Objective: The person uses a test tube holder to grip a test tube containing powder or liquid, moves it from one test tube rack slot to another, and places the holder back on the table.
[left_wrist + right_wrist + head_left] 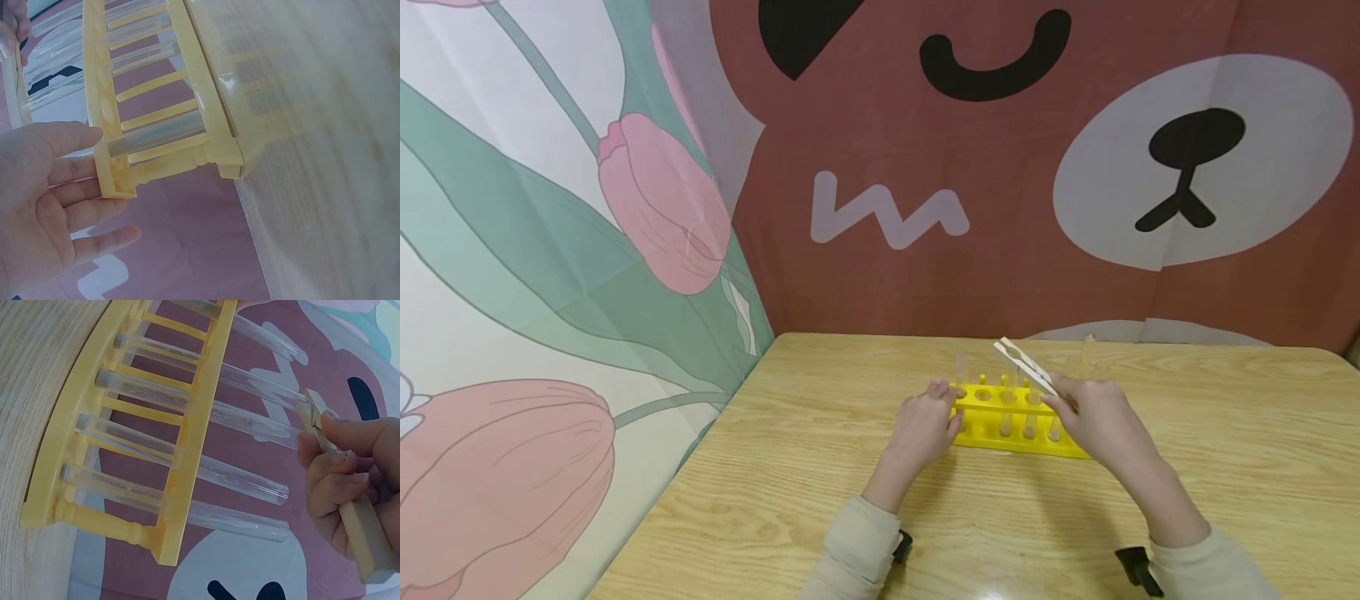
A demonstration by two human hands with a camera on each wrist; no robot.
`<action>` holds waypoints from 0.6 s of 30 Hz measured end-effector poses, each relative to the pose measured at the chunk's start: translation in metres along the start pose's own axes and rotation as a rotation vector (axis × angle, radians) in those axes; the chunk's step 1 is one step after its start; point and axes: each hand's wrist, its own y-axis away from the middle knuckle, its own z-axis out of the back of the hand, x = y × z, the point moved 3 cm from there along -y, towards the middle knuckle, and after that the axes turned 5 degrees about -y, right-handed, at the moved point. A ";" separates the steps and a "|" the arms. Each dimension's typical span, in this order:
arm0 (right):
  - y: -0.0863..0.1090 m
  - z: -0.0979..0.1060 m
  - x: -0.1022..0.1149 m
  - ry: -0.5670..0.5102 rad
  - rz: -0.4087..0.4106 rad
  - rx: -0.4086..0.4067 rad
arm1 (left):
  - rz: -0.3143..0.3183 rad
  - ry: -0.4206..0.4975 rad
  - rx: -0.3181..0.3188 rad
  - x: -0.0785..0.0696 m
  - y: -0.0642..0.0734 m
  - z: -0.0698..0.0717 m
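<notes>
On my head feed, a yellow rack (979,425) stands upright on the wood-grain table (775,483), with clear tubes (1029,427) in its holes. The left hand (921,427) is at the rack's nine o'clock end. The right hand (1105,421), at about three o'clock, grips a wooden clamp (1028,372) that slants toward ten o'clock above the rack. Behind the table, I see a cloth (880,283) printed with a reddish-brown animal face.

On my left wrist feed, the left hand comes in from eight o'clock. Its thumb and fingers hold the end of the rack's upper shelf between them, while the lowest finger sticks out past it. One tube sits close to that end.

On my right wrist feed, the right hand is at about four o'clock, fingers curled around the clamp and the thumb on its side. The clamp's tip points toward eleven o'clock, near the tops of two tubes; whether it touches them, I cannot tell. I count five tubes in the rack.
</notes>
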 end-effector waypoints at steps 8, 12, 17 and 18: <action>-0.001 0.001 0.000 0.000 -0.006 -0.001 | -0.001 0.003 0.002 0.000 0.000 0.000; -0.001 0.001 0.000 0.005 -0.006 -0.001 | 0.000 0.000 -0.004 0.000 0.000 0.000; -0.001 0.001 0.000 0.008 -0.006 0.002 | -0.001 0.002 -0.004 0.000 0.000 0.000; 0.000 0.001 0.000 0.008 -0.006 0.003 | -0.002 0.004 -0.006 0.000 0.000 0.000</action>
